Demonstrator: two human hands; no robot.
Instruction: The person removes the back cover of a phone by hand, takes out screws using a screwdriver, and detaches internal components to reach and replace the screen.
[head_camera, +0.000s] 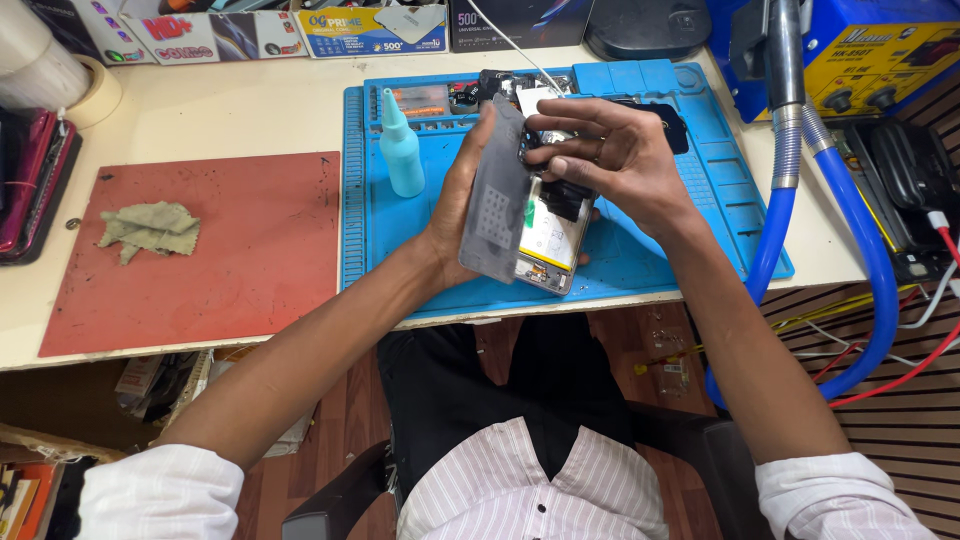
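An opened smartphone (548, 235) with its insides showing is held above a blue work mat (640, 265). My left hand (455, 205) grips the phone from the left, together with its grey back cover (497, 200), which stands tilted away from the body. My right hand (600, 150) reaches over the top of the phone, fingertips pinched on a small dark part near the upper end. What exactly sits under those fingertips is hidden.
A teal squeeze bottle (401, 147) stands on the mat's left side. A red mat (250, 250) with a crumpled grey-green cloth (150, 230) lies to the left. Blue hoses (860, 240) and a blue-yellow station (880, 50) are at the right. Boxes line the back edge.
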